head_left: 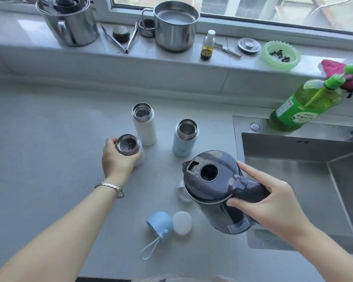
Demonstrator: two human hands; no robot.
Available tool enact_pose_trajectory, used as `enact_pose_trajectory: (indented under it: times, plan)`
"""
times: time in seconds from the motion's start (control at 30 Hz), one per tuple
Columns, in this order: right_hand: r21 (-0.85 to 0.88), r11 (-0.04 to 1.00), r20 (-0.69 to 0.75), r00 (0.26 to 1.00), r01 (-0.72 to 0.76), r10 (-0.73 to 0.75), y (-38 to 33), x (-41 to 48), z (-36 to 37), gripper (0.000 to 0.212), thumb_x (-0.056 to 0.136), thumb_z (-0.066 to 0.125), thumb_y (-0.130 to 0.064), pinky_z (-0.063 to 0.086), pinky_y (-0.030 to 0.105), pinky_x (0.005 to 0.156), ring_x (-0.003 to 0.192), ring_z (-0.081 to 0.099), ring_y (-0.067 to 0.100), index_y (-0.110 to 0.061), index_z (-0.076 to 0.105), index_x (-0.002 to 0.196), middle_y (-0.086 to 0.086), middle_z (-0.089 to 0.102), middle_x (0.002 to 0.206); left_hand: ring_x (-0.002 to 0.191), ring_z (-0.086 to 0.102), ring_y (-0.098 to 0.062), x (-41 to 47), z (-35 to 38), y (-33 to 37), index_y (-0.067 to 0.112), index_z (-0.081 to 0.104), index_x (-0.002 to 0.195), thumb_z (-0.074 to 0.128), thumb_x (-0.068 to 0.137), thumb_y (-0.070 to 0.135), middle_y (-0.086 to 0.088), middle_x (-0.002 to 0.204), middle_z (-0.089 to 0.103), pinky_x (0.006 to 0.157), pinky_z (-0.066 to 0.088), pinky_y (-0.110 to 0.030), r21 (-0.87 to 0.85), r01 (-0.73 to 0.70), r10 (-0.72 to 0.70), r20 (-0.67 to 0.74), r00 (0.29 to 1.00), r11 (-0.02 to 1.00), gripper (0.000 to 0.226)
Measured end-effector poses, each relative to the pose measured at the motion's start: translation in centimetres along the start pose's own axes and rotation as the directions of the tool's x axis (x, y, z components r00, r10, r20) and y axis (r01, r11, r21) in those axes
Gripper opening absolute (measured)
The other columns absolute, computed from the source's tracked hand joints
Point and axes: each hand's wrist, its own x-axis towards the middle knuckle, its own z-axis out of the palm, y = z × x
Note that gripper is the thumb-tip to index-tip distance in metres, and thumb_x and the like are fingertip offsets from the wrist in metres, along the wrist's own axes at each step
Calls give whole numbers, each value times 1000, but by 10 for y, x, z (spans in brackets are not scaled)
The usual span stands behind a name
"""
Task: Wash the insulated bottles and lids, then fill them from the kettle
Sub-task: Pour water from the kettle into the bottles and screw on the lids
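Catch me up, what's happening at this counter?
A person seems about to fill bottles. The left hand grips the nearest open bottle on the counter; the right hand holds the kettle by its handle, spout towards the bottles, no water pouring. A white bottle and a light blue bottle stand open behind. A blue lid and a white lid lie nearby.

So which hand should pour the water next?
The right hand. It grips the kettle by its handle, with the spout turned toward the open bottle. The left hand is busy holding that bottle on the counter.
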Motion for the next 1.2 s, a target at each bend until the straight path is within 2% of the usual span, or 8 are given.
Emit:
enact_pose_trajectory:
  times: [0.23,0.33,0.47,0.63,0.73,0.9,1.03,1.2]
  plan:
    - [27,999,-13,999,-32,32,9,-1,-9,72,45,81,-28,45,6,76,80,60,-16,-48,55,109,-32,67,90,123,44,-25,12,-9,-15,10,40,130,84,65,20,-8,135,44,95,34,-27,63,-22,19,39,999,998,79]
    - [-7,1000,-3,1000,-20,20,13,-2,-12,77,45,89,-21,43,2,75,82,61,-16,-49,54,108,-35,65,91,135,22,-31,-6,-1,-6,6,36,136,82,68,18,-21,145,25,112,21,-40,197,-271,281,-27,959,942,83]
    - [-42,999,-6,1000,-20,20,19,-2,-15,80,52,89,-7,43,2,76,83,62,-14,-51,53,107,-37,65,88,116,37,-26,-38,32,24,1,45,124,68,73,24,-24,125,47,104,29,-36,112,-635,632,67,772,764,61]
    - [-84,996,-22,1000,7,-9,17,-4,-22,81,49,89,-6,40,-1,71,75,60,-15,-51,51,105,-43,60,75,140,24,-19,-22,82,59,10,10,148,82,68,28,-8,153,22,115,21,-33,-15,-280,267,358,895,960,109]
    - [-61,998,-23,1000,11,-13,16,-4,-27,82,45,91,-17,46,5,74,76,63,-9,-60,53,103,-37,65,80,140,26,-19,-4,99,63,16,19,146,84,64,32,-3,151,28,111,22,-29,26,-170,144,415,898,985,106]
    - [-42,999,-43,999,11,-13,14,-3,-34,79,51,88,-3,48,11,81,84,64,-9,-55,56,101,-37,65,86,107,55,-15,-11,97,62,25,51,111,85,62,25,12,101,57,81,39,-22,-19,-254,239,416,877,967,60]
    - [-54,998,-13,1000,24,-25,6,0,-36,92,52,87,-3,45,6,80,88,62,-13,-74,49,97,-39,64,90,105,57,-17,-29,65,49,21,53,113,89,55,22,4,110,61,87,41,-23,-160,-230,269,300,915,960,68]
    - [-122,992,93,996,25,-14,-6,8,-36,81,45,93,-17,46,9,80,84,64,-11,-56,55,105,-37,65,85,102,54,2,-65,9,18,40,51,106,79,43,46,16,108,59,89,45,-22,-177,-245,290,304,908,953,69]
